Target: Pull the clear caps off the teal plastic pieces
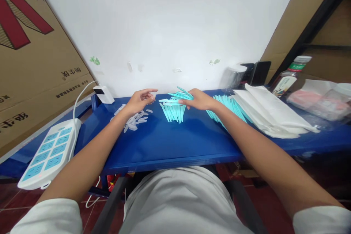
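Blue counter: left hand over clear caps; right hand on turquoise pens; white bags; power strip at left.

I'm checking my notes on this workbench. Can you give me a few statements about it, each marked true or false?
1. The right hand touches the teal sticks. True.
2. The left hand holds the power strip. False: it is by the clear plastic pieces, and the strip lies apart at the left edge.
3. The table is red. False: it is blue.
4. The white bags lie to the right of the teal sticks. True.
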`<state>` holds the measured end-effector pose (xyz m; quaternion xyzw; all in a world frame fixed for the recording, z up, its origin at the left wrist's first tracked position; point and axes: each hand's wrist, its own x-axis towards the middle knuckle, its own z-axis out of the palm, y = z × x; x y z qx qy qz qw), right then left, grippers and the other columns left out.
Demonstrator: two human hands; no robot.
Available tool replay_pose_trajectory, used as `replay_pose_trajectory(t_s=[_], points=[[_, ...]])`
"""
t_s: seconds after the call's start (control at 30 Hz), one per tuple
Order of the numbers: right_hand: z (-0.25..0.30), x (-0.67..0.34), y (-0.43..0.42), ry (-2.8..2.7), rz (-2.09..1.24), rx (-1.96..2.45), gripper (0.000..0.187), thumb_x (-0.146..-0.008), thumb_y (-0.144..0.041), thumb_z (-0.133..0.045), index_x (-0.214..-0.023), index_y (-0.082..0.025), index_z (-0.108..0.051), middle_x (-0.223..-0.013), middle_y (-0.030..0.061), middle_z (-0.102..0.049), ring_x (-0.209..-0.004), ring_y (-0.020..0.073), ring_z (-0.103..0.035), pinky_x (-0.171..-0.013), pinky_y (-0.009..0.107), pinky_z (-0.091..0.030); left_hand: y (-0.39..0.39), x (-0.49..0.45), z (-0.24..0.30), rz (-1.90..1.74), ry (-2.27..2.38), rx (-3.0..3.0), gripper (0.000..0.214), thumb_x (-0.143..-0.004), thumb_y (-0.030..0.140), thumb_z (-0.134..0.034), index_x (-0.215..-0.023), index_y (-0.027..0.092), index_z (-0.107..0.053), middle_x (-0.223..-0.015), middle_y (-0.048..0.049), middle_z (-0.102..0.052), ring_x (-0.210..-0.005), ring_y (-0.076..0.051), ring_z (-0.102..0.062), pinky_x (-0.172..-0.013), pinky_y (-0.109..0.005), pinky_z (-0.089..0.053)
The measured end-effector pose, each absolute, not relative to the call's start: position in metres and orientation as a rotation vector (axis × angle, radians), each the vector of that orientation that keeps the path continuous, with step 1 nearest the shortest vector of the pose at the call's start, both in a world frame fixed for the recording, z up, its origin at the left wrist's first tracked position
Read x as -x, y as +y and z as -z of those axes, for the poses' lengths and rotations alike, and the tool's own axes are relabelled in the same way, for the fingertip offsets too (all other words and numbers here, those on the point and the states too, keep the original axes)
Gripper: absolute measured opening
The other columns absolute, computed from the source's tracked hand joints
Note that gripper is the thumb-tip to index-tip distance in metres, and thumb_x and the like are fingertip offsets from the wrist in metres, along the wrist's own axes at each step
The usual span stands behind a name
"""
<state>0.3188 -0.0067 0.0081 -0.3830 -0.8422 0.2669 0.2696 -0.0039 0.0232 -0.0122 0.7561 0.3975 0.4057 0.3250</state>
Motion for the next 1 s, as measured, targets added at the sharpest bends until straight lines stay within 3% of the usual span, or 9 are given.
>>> replay_pose_trajectory(t_s=[0.23, 0.47, 0.67, 1.0], points=[[-0.008, -0.317, -0.008, -2.327, -0.746, 0.993, 0.055, -0.087, -0.065, -0.065, -0.064, -0.016, -0.066, -0.064, 0.0045, -0.068, -0.061, 0.0160, -0.058, -0.064, 0.029, -0.040, 0.004, -0.022, 0.011, -1.299, 0.989, -1.719, 0.051, -0.072, 0.053, -0.090, -0.103, 0.014, -0.078, -0.097, -0.0155, -0.081, -0.088, -0.025, -0.074, -0.079, -0.035, -0.057], [-0.007, -0.319, -0.008, -2.344, -0.759, 0.996, 0.057, -0.087, -0.067, -0.064, -0.063, -0.016, -0.067, -0.062, 0.0029, -0.066, -0.056, 0.0133, -0.053, -0.060, 0.028, -0.036, 0.000, -0.028, 0.011, -1.403, 1.023, -1.688, 0.055, -0.067, 0.057, -0.091, -0.101, 0.014, -0.082, -0.098, -0.0146, -0.081, -0.086, -0.025, -0.074, -0.075, -0.035, -0.058], [-0.011, -0.316, -0.012, -2.332, -0.796, 0.996, 0.056, -0.085, -0.068, -0.066, -0.064, -0.016, -0.068, -0.063, 0.0035, -0.067, -0.058, 0.0141, -0.053, -0.061, 0.028, -0.037, -0.001, -0.031, 0.013, -1.396, 1.013, -1.692, 0.051, -0.064, 0.054, -0.094, -0.096, 0.015, -0.083, -0.092, -0.0123, -0.081, -0.077, -0.021, -0.071, -0.073, -0.034, -0.057], [-0.009, -0.317, -0.010, -2.313, -0.815, 1.000, 0.054, -0.085, -0.067, -0.067, -0.068, -0.016, -0.070, -0.066, 0.0045, -0.070, -0.063, 0.0161, -0.058, -0.064, 0.029, -0.039, -0.006, -0.034, 0.009, -1.353, 0.990, -1.680, 0.047, -0.067, 0.053, -0.093, -0.093, 0.015, -0.083, -0.090, -0.0122, -0.080, -0.080, -0.023, -0.071, -0.073, -0.036, -0.057]])
